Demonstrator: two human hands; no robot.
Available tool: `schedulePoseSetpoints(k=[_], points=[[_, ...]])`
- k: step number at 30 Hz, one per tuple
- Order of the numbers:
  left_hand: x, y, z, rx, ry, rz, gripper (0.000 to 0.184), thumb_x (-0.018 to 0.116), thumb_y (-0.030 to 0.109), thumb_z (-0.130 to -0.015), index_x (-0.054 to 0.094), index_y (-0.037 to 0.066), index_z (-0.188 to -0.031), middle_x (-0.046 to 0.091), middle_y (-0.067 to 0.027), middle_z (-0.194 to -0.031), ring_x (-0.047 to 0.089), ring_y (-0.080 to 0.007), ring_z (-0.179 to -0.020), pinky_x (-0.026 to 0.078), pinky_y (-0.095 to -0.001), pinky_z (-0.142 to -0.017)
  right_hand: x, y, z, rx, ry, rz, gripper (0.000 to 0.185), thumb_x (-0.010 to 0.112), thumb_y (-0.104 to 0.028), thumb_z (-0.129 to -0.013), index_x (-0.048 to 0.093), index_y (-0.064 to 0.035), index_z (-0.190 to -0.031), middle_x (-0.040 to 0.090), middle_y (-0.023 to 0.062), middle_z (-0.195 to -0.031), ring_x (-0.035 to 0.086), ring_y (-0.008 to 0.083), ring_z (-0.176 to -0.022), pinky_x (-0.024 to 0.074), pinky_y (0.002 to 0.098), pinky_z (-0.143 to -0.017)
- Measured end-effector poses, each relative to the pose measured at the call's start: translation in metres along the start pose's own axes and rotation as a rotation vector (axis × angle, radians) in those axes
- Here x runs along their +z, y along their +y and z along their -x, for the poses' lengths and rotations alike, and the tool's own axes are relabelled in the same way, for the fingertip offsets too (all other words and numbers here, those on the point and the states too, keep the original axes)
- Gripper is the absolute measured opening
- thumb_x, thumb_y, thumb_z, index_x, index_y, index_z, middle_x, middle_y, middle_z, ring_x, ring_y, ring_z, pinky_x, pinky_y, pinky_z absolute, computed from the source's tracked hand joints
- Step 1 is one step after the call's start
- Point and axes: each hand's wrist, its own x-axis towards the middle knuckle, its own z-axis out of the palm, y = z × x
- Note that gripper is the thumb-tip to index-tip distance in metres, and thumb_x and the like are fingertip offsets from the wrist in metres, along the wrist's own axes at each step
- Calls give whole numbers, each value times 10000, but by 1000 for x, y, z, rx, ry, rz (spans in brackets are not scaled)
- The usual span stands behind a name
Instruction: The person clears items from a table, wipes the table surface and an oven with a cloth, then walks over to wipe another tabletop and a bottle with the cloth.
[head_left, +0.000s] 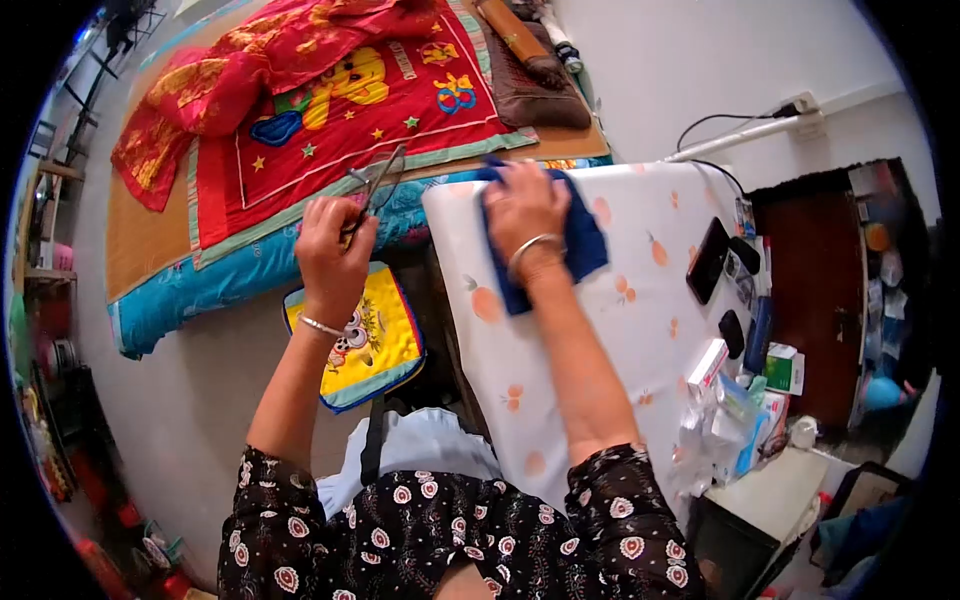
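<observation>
My left hand [335,240] is closed around a pair of glasses [382,182], held up in front of the bed's edge. On the white table cover with orange fruit prints [625,365], a dark blue cloth [585,235] lies partly folded. My right hand [528,205] rests on top of this cloth near the table's far left corner, its fingers bent over the fabric. Whether the fingers pinch the cloth is unclear. Below my left hand is a yellow cushion [385,335] with a cartoon face.
A bed with a red cartoon blanket [330,165] stands ahead to the left. Along the table's right side lie a black phone [708,260], a dark mouse-like object [732,333], small boxes [785,368] and plastic bags [718,425]. A cable [735,118] runs along the wall.
</observation>
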Motion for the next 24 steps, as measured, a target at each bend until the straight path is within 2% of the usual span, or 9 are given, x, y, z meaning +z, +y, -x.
schedulePoseSetpoints(k=[2,4,6,8,12,13,19,22,24], points=[[13,12,-11,62,-15,29,171,685,25,-711,528,13,-779,535,-129,-767,525,-299,-737,432,-372,-640,-9,-39,24,-41,0,-102,460,489,-396,-894,524,-99,-1243,458,102,-1361,327,275,-1328,200,526,-1070],[29,25,-20,109,-74,55,169,685,33,-707,531,14,-776,543,-130,-768,528,-307,-750,430,-383,-652,-25,-53,48,-51,-86,-183,528,511,-408,-879,459,-96,-1303,408,100,-1403,291,291,-1351,189,538,-1073],[52,34,-25,173,-175,90,159,686,54,-694,549,19,-765,551,-133,-772,536,-328,-775,430,-403,-678,-50,-58,74,-36,-159,-180,572,578,-389,-831,461,-78,-1297,378,98,-1420,250,291,-1371,178,542,-1078],[80,42,-26,222,-267,151,158,689,61,-690,553,23,-761,551,-135,-774,537,-331,-791,435,-407,-688,-68,-55,102,-7,-214,-213,583,592,-377,-817,463,-77,-1300,362,99,-1431,232,288,-1379,169,550,-1077],[126,63,-21,361,-455,184,163,694,79,-682,565,39,-773,549,-118,-822,523,-328,-860,441,-414,-723,-109,-49,162,133,-290,-206,619,623,-405,-771,484,-101,-1291,367,75,-1436,239,258,-1380,161,551,-1073],[134,70,-20,420,-481,162,154,681,87,-701,569,29,-788,554,-117,-806,541,-311,-810,449,-401,-697,-114,-46,178,175,-310,-168,632,633,-418,-753,490,-122,-1292,388,64,-1424,258,256,-1374,163,544,-1072],[165,87,-12,566,-610,84,139,657,111,-713,571,47,-802,556,-107,-855,520,-317,-890,458,-414,-739,-141,13,250,514,-129,101,585,522,-431,-842,451,-134,-1340,383,79,-1442,282,289,-1364,178,530,-1072],[162,93,-10,624,-643,16,167,649,136,-714,585,51,-842,563,-113,-878,519,-313,-935,460,-410,-776,-138,65,254,664,-17,191,585,512,-431,-853,439,-128,-1348,381,87,-1441,276,299,-1364,208,525,-1064],[157,96,-8,600,-647,-53,217,661,150,-713,599,55,-898,584,-107,-958,519,-304,-982,442,-408,-822,-128,99,239,761,18,268,579,506,-427,-856,441,-120,-1343,385,97,-1435,276,296,-1363,223,530,-1058]])
